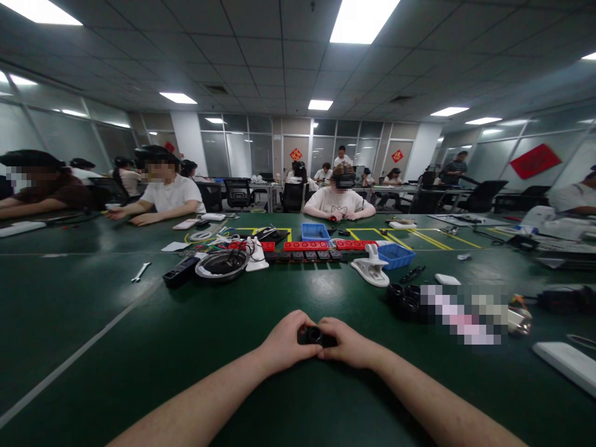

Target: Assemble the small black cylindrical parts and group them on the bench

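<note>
My left hand [285,343] and my right hand [347,343] meet low on the green table [186,347], both closed around one small black round part [313,335]. Only the top of that part shows between my fingers. Just beyond my right hand, further along the table, lie several similar black round parts [403,295]. A round metal bowl [221,264] holding dark cables stands further back on the left.
A white clamp-like tool [371,268], two blue bins [315,232] [395,255], a row of red and black blocks [305,246], a wrench [140,272] and a white bar [565,362] lie on the table. Several people sit at the far side.
</note>
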Demonstrator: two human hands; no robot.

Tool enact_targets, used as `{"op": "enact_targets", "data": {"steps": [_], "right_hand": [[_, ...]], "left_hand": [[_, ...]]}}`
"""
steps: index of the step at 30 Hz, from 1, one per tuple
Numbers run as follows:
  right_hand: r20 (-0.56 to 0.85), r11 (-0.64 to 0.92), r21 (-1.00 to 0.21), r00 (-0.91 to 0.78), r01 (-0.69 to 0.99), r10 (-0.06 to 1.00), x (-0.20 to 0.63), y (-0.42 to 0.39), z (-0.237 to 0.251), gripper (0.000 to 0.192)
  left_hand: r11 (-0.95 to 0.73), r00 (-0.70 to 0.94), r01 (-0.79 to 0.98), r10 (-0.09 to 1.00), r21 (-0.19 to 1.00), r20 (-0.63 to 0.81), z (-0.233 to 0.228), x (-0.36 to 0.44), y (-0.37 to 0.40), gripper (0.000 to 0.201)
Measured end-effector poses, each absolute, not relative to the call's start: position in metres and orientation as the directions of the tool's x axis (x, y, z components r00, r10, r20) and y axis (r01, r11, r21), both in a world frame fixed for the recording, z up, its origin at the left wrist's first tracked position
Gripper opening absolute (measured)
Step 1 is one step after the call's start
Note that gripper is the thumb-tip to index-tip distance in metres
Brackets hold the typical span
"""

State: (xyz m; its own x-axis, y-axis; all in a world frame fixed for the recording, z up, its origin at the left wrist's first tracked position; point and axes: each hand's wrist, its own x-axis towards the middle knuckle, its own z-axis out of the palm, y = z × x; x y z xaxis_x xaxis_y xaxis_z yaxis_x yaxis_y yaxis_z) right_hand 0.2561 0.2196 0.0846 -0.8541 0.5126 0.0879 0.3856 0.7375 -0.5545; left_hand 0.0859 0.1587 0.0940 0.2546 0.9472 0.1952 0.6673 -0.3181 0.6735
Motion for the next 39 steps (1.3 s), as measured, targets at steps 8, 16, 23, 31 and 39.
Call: {"op": "enact_targets", "data": {"steps": [8,16,23,31,39], "right_hand": [[0.080,0.721,-0.605,-0.874,0.339,0.478,0.258,0.221,0.087,0.022],[0.085,0.691,-0.577,-0.810,0.435,0.581,0.254,0.221,0.082,0.023],[0.081,0.643,-0.474,-0.697,0.602,0.712,0.247,0.216,0.075,0.039],[0.156,0.625,-0.241,-0.606,0.742,0.780,0.237,0.198,0.077,0.032],[0.145,0.720,-0.442,-0.750,0.535,0.646,0.248,0.208,0.079,0.044]], "left_hand": [[-0.288,0.258,0.624,0.953,0.726,0.156,0.090,0.086,0.160,0.038],[-0.262,0.244,0.639,0.961,0.723,0.132,0.093,0.087,0.159,0.034],[-0.216,0.167,0.721,0.976,0.658,0.137,0.095,0.091,0.157,0.031],[-0.152,0.052,0.777,0.983,0.611,0.178,0.094,0.096,0.155,0.026],[-0.257,0.216,0.712,0.966,0.654,0.145,0.093,0.085,0.161,0.031]]}}
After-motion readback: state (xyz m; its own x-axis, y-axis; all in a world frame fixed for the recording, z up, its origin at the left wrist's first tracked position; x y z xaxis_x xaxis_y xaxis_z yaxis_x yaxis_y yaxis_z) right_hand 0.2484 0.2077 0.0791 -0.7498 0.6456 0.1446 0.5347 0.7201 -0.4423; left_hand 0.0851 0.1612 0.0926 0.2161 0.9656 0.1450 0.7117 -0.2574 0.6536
